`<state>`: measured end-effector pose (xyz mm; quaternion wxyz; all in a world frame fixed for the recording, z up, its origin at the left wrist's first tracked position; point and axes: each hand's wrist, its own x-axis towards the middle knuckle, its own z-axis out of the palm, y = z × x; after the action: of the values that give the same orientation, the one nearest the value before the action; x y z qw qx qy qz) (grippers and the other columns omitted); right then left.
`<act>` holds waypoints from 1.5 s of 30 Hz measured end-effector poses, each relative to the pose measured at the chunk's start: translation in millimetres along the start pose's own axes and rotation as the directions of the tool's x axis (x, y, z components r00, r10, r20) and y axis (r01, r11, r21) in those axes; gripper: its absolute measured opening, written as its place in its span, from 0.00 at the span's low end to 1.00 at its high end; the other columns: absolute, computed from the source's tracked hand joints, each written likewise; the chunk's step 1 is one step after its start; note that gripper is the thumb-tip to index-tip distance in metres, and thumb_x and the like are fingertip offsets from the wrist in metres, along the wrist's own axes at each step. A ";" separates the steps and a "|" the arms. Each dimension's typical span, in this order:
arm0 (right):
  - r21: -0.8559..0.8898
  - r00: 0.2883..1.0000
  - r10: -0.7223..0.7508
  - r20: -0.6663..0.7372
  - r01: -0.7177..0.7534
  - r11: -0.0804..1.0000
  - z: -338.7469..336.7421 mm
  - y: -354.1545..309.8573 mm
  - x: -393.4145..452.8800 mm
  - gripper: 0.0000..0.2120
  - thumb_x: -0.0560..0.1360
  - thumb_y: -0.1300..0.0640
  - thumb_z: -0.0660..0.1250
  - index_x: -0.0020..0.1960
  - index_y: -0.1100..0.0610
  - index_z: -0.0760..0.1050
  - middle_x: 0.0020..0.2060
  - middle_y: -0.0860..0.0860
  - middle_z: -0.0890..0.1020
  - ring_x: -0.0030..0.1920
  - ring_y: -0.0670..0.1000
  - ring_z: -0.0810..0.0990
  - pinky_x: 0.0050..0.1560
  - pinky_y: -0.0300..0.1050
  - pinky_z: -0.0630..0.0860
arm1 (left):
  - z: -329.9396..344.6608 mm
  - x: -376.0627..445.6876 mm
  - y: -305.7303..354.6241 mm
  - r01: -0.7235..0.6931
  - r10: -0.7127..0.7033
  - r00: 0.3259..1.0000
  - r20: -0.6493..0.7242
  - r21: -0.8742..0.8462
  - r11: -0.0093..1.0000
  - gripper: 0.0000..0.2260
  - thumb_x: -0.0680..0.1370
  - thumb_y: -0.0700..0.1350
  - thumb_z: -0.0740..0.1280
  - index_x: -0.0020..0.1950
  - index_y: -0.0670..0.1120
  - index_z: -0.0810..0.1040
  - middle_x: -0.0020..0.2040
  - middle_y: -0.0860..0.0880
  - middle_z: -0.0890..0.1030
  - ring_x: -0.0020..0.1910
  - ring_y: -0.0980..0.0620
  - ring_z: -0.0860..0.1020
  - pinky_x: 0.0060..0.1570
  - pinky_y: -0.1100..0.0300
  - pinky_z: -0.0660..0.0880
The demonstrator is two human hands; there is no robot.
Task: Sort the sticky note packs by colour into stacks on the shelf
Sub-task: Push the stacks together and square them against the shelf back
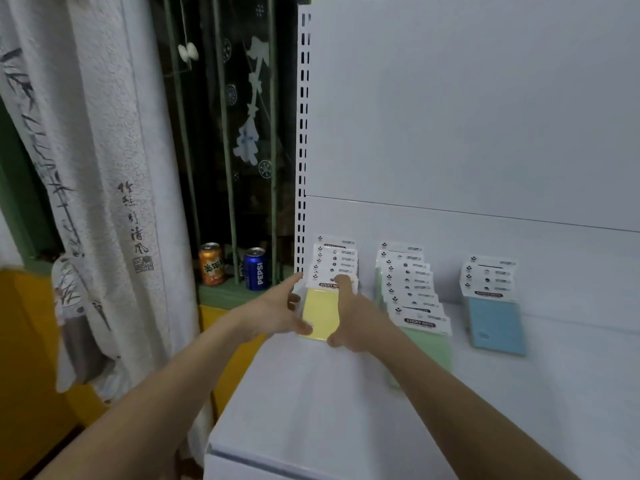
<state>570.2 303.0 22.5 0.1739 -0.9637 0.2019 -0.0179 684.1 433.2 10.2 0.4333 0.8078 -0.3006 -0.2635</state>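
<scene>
As three colour stacks stand on the white shelf [311, 393], the left hand [273, 315] and right hand [353, 320] press flat-fingered against the sides of the yellow stack [320, 315] at far left, whose light, slick-wrapped packs slide easily and seem best gripped by their edges.

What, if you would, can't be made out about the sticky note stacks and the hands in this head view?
- Yellow stack: its side edges are covered by the left hand and right hand, so each grip is unclear.
- Green stack: lower left is behind the right forearm; its pack count is blurred.
- Blue stack: header print is too small to read.
- Shelf: cut off by the right and bottom edges.
</scene>
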 end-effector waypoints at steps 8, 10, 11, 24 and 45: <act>0.224 0.941 0.153 -0.300 -0.086 0.971 21.7 -11.6 45.8 0.46 0.75 0.59 0.63 0.74 0.40 0.32 0.71 0.52 0.67 0.59 0.58 0.77 0.57 0.54 0.74 | -2.3 50.5 -1.4 -0.113 0.133 0.975 -0.176 0.121 0.986 0.38 0.70 0.43 0.76 0.75 0.52 0.60 0.65 0.52 0.73 0.62 0.49 0.74 0.56 0.54 0.75; 0.311 0.907 0.226 -0.356 -0.113 0.944 25.0 -12.4 55.3 0.47 0.76 0.60 0.61 0.73 0.39 0.27 0.70 0.52 0.70 0.56 0.57 0.77 0.57 0.53 0.73 | 1.2 64.4 -2.5 -0.145 0.166 0.967 -0.192 0.118 0.982 0.36 0.68 0.44 0.74 0.73 0.49 0.63 0.65 0.49 0.74 0.63 0.48 0.74 0.60 0.51 0.74; 0.347 0.891 0.256 -0.376 -0.121 0.930 25.4 -12.0 58.3 0.47 0.76 0.62 0.60 0.73 0.40 0.26 0.69 0.53 0.71 0.55 0.56 0.78 0.57 0.52 0.74 | 3.1 73.7 -6.8 -0.166 0.184 0.965 -0.188 0.103 0.981 0.37 0.67 0.43 0.72 0.74 0.48 0.62 0.67 0.47 0.72 0.65 0.47 0.73 0.64 0.49 0.72; 0.790 0.937 0.229 -0.265 0.075 0.608 46.0 14.2 95.3 0.32 0.62 0.67 0.58 0.66 0.53 0.69 0.55 0.49 0.82 0.57 0.46 0.81 0.55 0.45 0.79 | 29.3 88.3 8.4 -0.196 0.110 0.969 -0.221 -0.418 0.887 0.20 0.74 0.36 0.64 0.64 0.50 0.70 0.53 0.54 0.78 0.51 0.56 0.77 0.35 0.77 0.72; 0.833 0.915 0.333 -0.229 0.007 0.553 32.8 7.7 72.1 0.24 0.70 0.71 0.59 0.61 0.51 0.67 0.47 0.48 0.79 0.46 0.46 0.78 0.45 0.43 0.76 | 28.8 73.6 -5.8 -0.336 0.271 0.934 -0.233 -0.320 0.886 0.29 0.77 0.32 0.57 0.76 0.51 0.63 0.67 0.54 0.74 0.64 0.56 0.72 0.63 0.62 0.69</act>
<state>636.9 278.7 -13.5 0.5608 -0.7277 0.2889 -0.2693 715.8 367.6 -20.9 0.6331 0.6796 -0.3305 -0.1673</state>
